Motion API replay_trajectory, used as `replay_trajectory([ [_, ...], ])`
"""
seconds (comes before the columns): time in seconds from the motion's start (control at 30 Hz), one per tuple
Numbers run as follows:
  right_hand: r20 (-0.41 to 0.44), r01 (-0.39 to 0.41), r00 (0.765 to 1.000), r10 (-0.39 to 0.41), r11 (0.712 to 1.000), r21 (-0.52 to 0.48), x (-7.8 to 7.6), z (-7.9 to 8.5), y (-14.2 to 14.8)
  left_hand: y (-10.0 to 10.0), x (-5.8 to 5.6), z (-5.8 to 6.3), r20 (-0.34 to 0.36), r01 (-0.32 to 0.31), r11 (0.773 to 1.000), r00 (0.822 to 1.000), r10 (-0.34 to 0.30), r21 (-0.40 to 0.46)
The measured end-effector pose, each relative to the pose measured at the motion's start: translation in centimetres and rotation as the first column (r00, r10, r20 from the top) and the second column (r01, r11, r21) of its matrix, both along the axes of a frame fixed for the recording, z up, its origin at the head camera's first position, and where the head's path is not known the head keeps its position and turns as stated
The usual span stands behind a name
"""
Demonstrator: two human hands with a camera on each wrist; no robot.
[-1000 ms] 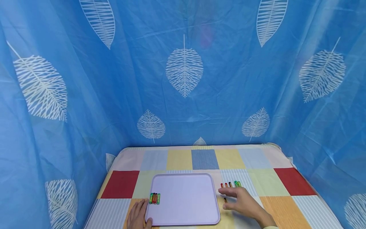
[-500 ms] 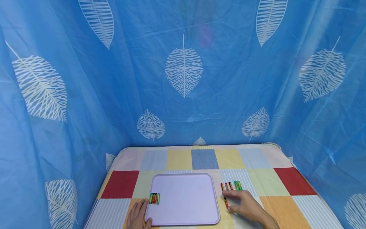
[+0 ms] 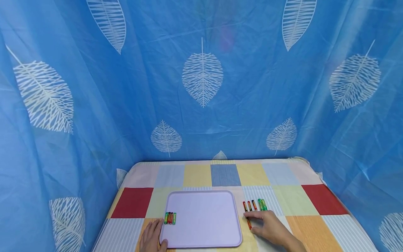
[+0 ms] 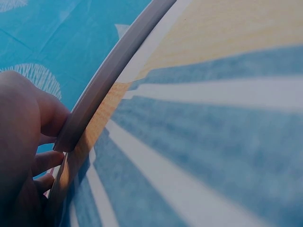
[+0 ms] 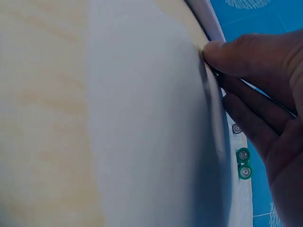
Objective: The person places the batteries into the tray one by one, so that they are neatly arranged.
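The lilac tray (image 3: pixel 201 220) lies on the patchwork cloth. Along its left edge rests my left hand (image 3: pixel 151 236), fingers extended, thumb touching the near-left corner; the left wrist view shows that thumb against the tray's rim (image 4: pixel 109 71). Inside the tray, by the left wall, several green and red batteries (image 3: pixel 170 218) lie side by side. To the tray's right, my right hand (image 3: pixel 270 227) pinches a red-and-black battery (image 3: pixel 248 223) lengthwise between thumb and fingers, at the cloth. Most of that battery is hidden in the right wrist view, behind the thumb (image 5: pixel 227 56).
Beyond my right hand, a row of loose batteries lies on the cloth: red-and-black ones (image 3: pixel 249 205) and two green ones (image 3: pixel 263 204). A blue curtain (image 3: pixel 201 122) with white leaf prints surrounds the table (image 3: pixel 226 175) at the back and sides.
My right hand has moved slightly down and right, its thumb and fingers closing on the near battery. The left hand, tray and batteries inside it have stayed put.
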State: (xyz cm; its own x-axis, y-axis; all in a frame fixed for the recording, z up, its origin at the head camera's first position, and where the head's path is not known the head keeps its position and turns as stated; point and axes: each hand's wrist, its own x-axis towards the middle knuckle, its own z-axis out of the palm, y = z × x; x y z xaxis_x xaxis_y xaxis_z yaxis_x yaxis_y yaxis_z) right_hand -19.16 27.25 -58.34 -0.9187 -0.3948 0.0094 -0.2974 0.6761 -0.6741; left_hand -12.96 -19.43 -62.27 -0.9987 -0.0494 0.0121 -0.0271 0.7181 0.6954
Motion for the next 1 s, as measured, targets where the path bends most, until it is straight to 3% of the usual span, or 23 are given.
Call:
replay_trajectory([
  [0.33, -0.076, 0.008, 0.997, -0.008, 1.0, 0.005, 0.0, -0.1, -0.2, -0.1, -0.1, -0.1, -0.003, 0.0, 1.0, 1.0, 0.0, -0.011],
  [0.6, -0.127, 0.021, 0.991, -0.027, 0.999, -0.049, -0.2, 0.7, -0.9, -0.1, 0.1, -0.3, -0.032, 0.007, 1.0, 0.999, -0.007, -0.008],
  [1.0, -0.245, -0.085, 0.968, 0.046, 0.985, -0.149, -1.5, 1.2, -4.5, -0.2, -0.1, -0.3, -0.008, 0.012, 1.0, 1.0, -0.012, 0.01],
])
